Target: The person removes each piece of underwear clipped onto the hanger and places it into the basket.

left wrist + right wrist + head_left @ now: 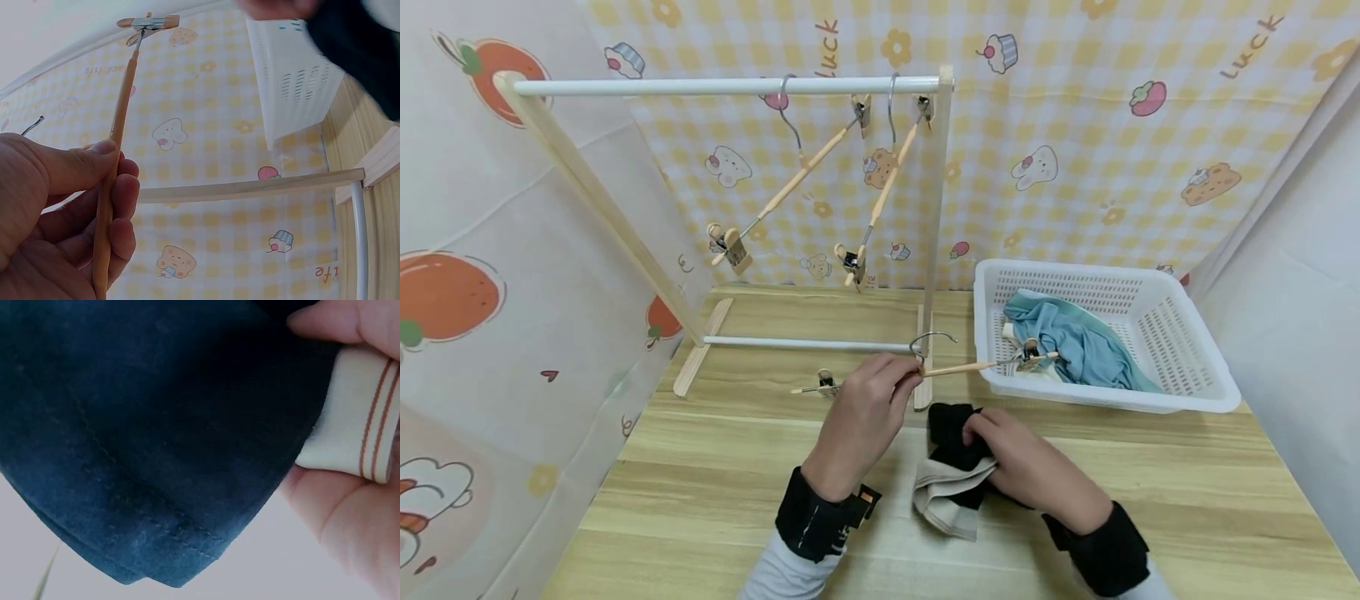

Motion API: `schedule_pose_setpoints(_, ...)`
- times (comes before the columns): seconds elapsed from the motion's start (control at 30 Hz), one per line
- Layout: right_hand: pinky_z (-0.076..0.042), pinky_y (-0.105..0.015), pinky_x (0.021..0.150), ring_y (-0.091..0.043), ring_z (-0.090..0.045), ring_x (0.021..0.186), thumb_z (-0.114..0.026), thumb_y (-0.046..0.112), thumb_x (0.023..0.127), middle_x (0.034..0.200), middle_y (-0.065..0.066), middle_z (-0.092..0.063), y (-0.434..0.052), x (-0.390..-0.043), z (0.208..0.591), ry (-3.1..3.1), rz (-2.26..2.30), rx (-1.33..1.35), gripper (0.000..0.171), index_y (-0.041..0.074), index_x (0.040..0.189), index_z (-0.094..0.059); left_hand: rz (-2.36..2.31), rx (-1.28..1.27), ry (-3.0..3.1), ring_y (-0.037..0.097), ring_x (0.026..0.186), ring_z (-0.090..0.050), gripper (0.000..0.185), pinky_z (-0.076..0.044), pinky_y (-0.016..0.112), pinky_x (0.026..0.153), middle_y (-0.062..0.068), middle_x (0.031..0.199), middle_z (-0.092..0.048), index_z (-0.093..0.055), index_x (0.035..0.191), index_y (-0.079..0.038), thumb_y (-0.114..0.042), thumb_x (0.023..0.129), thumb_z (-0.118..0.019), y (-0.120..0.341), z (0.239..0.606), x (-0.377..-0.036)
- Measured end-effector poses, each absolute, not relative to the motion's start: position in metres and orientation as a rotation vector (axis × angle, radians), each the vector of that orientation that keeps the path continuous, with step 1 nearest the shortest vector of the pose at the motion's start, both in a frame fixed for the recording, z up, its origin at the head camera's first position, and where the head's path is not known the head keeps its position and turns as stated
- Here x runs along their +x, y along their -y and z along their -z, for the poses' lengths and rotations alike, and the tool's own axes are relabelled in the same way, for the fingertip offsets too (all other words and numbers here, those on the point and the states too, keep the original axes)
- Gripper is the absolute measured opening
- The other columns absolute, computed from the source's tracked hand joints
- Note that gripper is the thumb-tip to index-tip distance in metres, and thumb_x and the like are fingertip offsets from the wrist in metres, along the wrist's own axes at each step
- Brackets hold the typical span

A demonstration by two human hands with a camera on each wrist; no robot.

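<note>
My left hand [880, 396] grips the wooden bar of a clip hanger [958, 367] just above the table, its metal hook up and a clip at each end. In the left wrist view the fingers [94, 206] curl round the hanger's bar [119, 137]. My right hand [1000, 450] holds a dark garment with a cream striped band [951, 483] on the table, beside the left hand. In the right wrist view the dark cloth [156, 437] fills the frame, with the cream band [350, 419] pinched between fingers.
A small wooden clothes rack [730, 85] stands at the back of the table with two clip hangers [797, 179] on its white rail. A white perforated basket [1150, 333] at the right holds a light blue garment [1075, 342]. Patterned curtains wall in the table.
</note>
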State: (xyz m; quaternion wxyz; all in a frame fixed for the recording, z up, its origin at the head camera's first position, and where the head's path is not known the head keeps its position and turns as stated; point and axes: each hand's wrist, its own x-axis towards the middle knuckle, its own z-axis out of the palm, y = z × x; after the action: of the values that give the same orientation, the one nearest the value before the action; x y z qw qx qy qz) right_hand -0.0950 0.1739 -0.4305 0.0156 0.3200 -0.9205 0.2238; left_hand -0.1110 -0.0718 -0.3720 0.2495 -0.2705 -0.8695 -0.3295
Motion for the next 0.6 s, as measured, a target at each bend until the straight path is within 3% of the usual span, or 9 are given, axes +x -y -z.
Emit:
schedule_pose_setpoints(0.33, -0.059, -0.049, 0.078, -0.027, -0.069, 0.095, -0.083, -0.012, 0.066, 0.104, -0.004, -0.069, -0.231, -0.112, 0.393, 2.646, -0.652, 0.794, 0.045, 0.01, 0.102, -0.068, 0.908, -0.721, 2.379, 0.023, 0.099, -0.078, 0.011, -0.066, 0.031, 0.085, 0.009, 0.106, -0.078, -0.08, 0.11, -0.002, -0.002, 0.1, -0.076, 0.075, 0.371, -0.112)
schedule_pose_setpoints(0.43, -0.057, -0.048, 0.076, -0.028, -0.069, 0.094, -0.086, -0.011, 0.066, 0.103, -0.006, -0.07, -0.248, -0.114, 0.383, 2.602, -0.625, 0.734, 0.047, 0.01, 0.104, -0.069, 0.909, -0.716, 2.377, 0.022, 0.099, -0.078, 0.012, -0.066, 0.03, 0.085, 0.009, 0.106, -0.078, -0.08, 0.11, -0.002, -0.003, 0.1, -0.076, 0.076, 0.371, -0.112)
schedule_pose_setpoints(0.6, -0.049, -0.036, 0.078, -0.032, -0.067, 0.095, -0.088, -0.012, 0.065, 0.103, -0.011, -0.071, -0.273, -0.12, 0.364, 2.583, -0.578, 0.63, 0.048, 0.008, 0.104, -0.069, 0.906, -0.703, 2.368, 0.022, 0.097, -0.078, 0.011, -0.066, 0.031, 0.084, 0.01, 0.104, -0.078, -0.08, 0.109, -0.001, -0.002, 0.098, -0.077, 0.078, 0.371, -0.113)
